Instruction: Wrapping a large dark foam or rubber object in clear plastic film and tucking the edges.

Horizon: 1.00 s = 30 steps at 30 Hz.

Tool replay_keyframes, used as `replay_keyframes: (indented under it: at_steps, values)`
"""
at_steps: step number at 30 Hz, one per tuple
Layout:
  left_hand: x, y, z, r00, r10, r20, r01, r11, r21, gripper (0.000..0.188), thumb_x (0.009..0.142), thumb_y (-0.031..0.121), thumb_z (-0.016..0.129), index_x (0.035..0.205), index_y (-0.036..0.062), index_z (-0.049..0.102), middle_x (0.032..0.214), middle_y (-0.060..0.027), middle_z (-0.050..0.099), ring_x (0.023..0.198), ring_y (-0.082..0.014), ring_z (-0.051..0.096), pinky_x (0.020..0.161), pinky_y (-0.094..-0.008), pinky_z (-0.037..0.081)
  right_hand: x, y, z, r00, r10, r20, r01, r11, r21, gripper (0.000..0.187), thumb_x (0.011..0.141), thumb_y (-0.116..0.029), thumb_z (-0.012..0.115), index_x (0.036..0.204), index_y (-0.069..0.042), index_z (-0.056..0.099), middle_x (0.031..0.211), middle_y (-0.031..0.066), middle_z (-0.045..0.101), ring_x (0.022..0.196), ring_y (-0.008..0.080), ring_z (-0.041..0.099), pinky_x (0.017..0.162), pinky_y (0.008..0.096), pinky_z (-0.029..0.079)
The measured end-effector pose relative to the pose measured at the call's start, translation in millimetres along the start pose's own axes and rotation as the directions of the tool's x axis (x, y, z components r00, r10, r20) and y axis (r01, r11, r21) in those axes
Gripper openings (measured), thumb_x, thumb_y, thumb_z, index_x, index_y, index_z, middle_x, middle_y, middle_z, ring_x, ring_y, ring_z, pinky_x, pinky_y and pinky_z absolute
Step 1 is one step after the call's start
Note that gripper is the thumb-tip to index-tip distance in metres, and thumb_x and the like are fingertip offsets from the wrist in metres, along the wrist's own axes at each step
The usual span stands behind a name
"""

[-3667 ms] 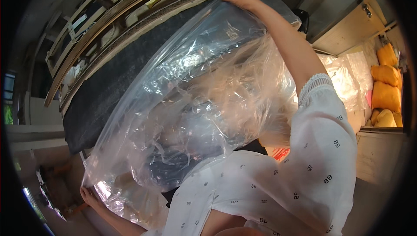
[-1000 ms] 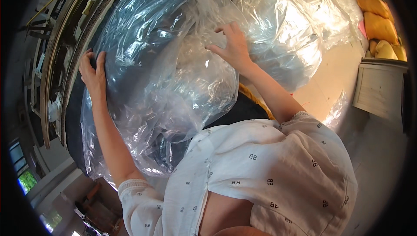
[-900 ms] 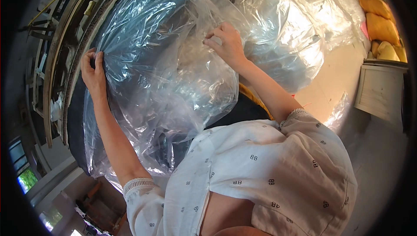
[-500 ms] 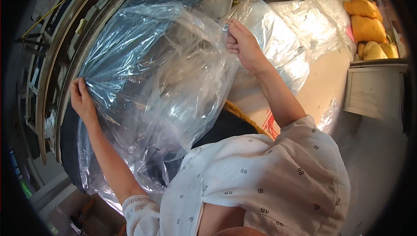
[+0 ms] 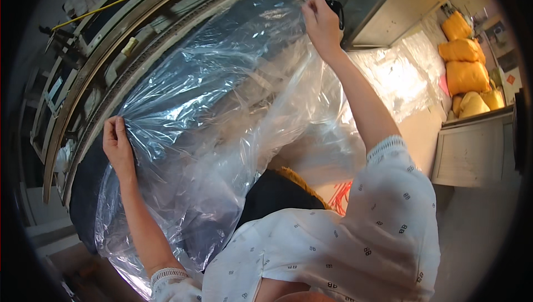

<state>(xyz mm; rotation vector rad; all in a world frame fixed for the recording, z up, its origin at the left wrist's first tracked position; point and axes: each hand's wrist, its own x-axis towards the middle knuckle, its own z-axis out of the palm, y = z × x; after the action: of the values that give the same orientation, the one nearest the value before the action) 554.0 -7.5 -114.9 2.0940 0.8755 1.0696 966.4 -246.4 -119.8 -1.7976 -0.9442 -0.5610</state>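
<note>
Pinching clear plastic sheet (image 5: 205, 118) over dark tabletop (image 5: 84, 202): left hand (image 5: 117, 146) clamped on puckered left side, right hand (image 5: 323, 25) on far edge, well apart. White shirt (image 5: 333, 246) bears small dark repeated lettering.

Small dark letter pairs (image 5: 367, 251) repeat across the white shirt (image 5: 350, 240)

Glare whitens the film (image 5: 397, 74) at upper right; streaks glint on the sheet (image 5: 175, 105), centre left. Lines bend toward black corners.
</note>
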Motion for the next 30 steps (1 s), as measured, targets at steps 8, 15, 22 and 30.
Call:
replay_keyframes:
  at_steps: [8, 15, 22, 30]
  values:
    - [-48, 8, -44, 0.980, -0.183, -0.075, 0.191, 0.974, 0.118, 0.013, 0.083, 0.013, 0.062, 0.085, 0.0024, 0.055, 0.074, 0.0041, 0.045, 0.070, -0.0048, 0.039, 0.063, -0.0185, 0.034, 72, 27, 117, 0.965, -0.109, 0.240, 0.190, 0.919, -0.346, 0.011, 0.082, -0.015, 0.055, 0.087, -0.006, 0.052, 0.080, 0.0169, 0.061, 0.077, 0.0378, 0.058, 0.065, 0.0455, 0.045]
    - [-189, 15, -167, 0.871, -0.372, -0.322, 0.431, 0.892, 0.135, 0.007, 0.083, 0.004, 0.060, 0.086, 0.0042, 0.054, 0.079, 0.0039, 0.046, 0.071, -0.0054, 0.040, 0.066, -0.0185, 0.034, 17, -85, 124, 0.782, -0.425, 0.456, 0.426, 0.898, 0.105, 0.011, 0.084, -0.015, 0.052, 0.088, -0.005, 0.049, 0.081, 0.0178, 0.059, 0.078, 0.0376, 0.058, 0.064, 0.0459, 0.044]
    - [-228, 41, -175, 0.884, -0.339, -0.323, 0.370, 0.928, 0.038, 0.008, 0.082, 0.002, 0.060, 0.085, 0.0039, 0.052, 0.078, 0.0028, 0.046, 0.071, -0.0061, 0.040, 0.067, -0.0188, 0.034, 2, -108, 194, 0.846, -0.297, 0.442, 0.331, 0.944, 0.002, 0.014, 0.083, -0.016, 0.053, 0.090, -0.004, 0.050, 0.084, 0.0168, 0.059, 0.082, 0.0367, 0.056, 0.068, 0.0449, 0.044]
    - [-309, 61, -232, 0.826, -0.282, -0.487, 0.440, 0.864, 0.245, 0.010, 0.077, 0.000, 0.062, 0.081, 0.0028, 0.053, 0.077, -0.0010, 0.048, 0.071, -0.0096, 0.043, 0.066, -0.0208, 0.035, -37, -175, 180, 0.754, -0.316, 0.576, 0.271, 0.948, 0.166, 0.022, 0.079, -0.027, 0.058, 0.081, -0.005, 0.059, 0.080, 0.0146, 0.063, 0.076, 0.0354, 0.059, 0.065, 0.0438, 0.045]
